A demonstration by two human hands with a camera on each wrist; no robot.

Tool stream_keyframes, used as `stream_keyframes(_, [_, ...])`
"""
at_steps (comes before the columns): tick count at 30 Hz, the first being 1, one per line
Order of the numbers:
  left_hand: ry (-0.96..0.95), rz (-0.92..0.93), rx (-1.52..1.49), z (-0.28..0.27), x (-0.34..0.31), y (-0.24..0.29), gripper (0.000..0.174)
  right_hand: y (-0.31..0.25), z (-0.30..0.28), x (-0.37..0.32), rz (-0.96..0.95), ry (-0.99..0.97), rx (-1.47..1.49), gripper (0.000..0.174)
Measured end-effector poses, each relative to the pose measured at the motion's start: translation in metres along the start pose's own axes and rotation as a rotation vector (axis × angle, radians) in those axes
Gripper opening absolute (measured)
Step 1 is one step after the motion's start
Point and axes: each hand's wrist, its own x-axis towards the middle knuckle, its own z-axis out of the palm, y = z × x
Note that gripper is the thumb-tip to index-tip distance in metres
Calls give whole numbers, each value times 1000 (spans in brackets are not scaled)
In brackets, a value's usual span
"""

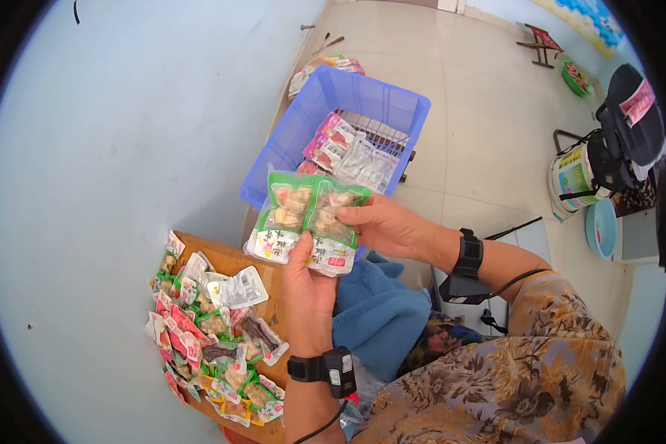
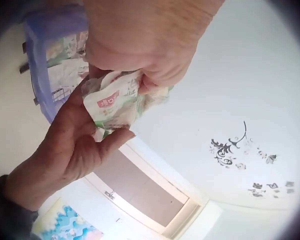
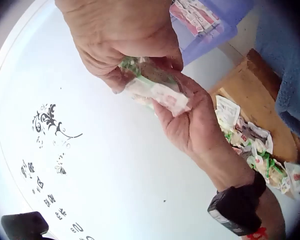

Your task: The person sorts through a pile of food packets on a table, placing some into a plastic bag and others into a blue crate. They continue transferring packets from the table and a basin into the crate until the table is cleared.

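Both hands hold a bunch of green-and-white snack packets (image 1: 303,222) with pale chunks of food behind clear film, two side by side on top. My left hand (image 1: 308,290) pinches them from below, its thumb on the printed white ends and its fingers hidden behind. My right hand (image 1: 387,224) grips the right side, thumb lying over the clear window. In the left wrist view the white end of a packet (image 2: 110,102) shows between the two hands. The right wrist view shows the packets (image 3: 157,92) edge-on, with both hands around them.
Beyond the hands stands a blue plastic crate (image 1: 280,152) containing pink and silvery packets (image 1: 333,140). At lower left, a wooden surface (image 1: 274,285) carries a pile of loose snack packets (image 1: 207,325) against the wall (image 1: 126,148). Blue cloth (image 1: 377,296) covers the lap.
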Motion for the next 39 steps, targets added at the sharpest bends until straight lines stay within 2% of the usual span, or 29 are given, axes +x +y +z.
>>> stream_keyframes(1, [-42, 31, 9, 1, 3, -3, 53, 3, 3, 2, -3, 2, 1, 54])
stream_keyframes(3, [-51, 51, 32, 0, 11, -11, 52, 8, 8, 4, -142, 87, 177, 46])
stream_keyframes(5, [-63, 75, 60, 1, 16, -16, 51, 9, 6, 3, -163, 136, 143, 44])
stream_keyframes(9, [-145, -30, 174, 7, 18, -19, 49, 0, -9, 14, -219, 270, 100, 38])
stream_keyframes(10, [-185, -86, 240, 10, 18, -18, 49, -4, -13, 17, -221, 271, 98, 38])
stream_keyframes(12, [-191, -73, 351, 8, 14, -17, 51, -18, -23, 25, -246, 260, 201, 39])
stream_keyframes(14, [-80, 389, 960, -12, 22, -23, 52, -36, -40, 37, -232, 255, 125, 36])
stream_keyframes(15, [-20, 691, 1426, -28, 24, -16, 52, -46, -50, 43, -256, 260, 165, 35])
stream_keyframes(16, [-18, 688, 1429, -40, 25, -13, 52, -56, -58, 49, -278, 267, 207, 34])
stream_keyframes(18, [-16, 836, 1756, -63, 27, -10, 50, -79, -60, 55, -299, 312, 210, 33])
stream_keyframes(19, [-9, 834, 1754, -82, 30, -11, 50, -90, -60, 58, -326, 354, 207, 32])
stream_keyframes(21, [-29, 874, 2097, -113, 39, -16, 47, -106, -68, 71, -271, 391, 280, 33])
stream_keyframes(23, [-23, 879, 2111, -110, 39, -18, 46, -121, -99, 92, -225, 430, 351, 34])
stream_keyframes(25, [-22, 866, 2135, -113, 36, -19, 44, -116, -159, 122, -316, 178, 215, 38])
stream_keyframes(26, [-11, 882, 2126, -114, 37, -20, 43, -120, -160, 127, -316, 177, 212, 38])
stream_keyframes(28, [8, 914, 2121, -112, 39, -16, 42, -127, -156, 144, -284, 526, 480, 40])
stream_keyframes(29, [12, 908, 2089, -110, 38, -16, 40, -129, -154, 151, -284, 516, 483, 40])
stream_keyframes(31, [16, 903, 2056, -110, 36, -16, 38, -132, -156, 159, -306, 683, 681, 35])
stream_keyframes(36, [13, 923, 2037, -111, 39, -17, 34, -133, -176, 175, -353, 693, 952, 35])
stream_keyframes(38, [10, 913, 2033, -111, 37, -17, 34, -128, -186, 181, -347, 838, 1142, 36])
stream_keyframes(39, [11, 907, 2031, -111, 38, -16, 34, -121, -196, 187, -378, 789, 1105, 37])
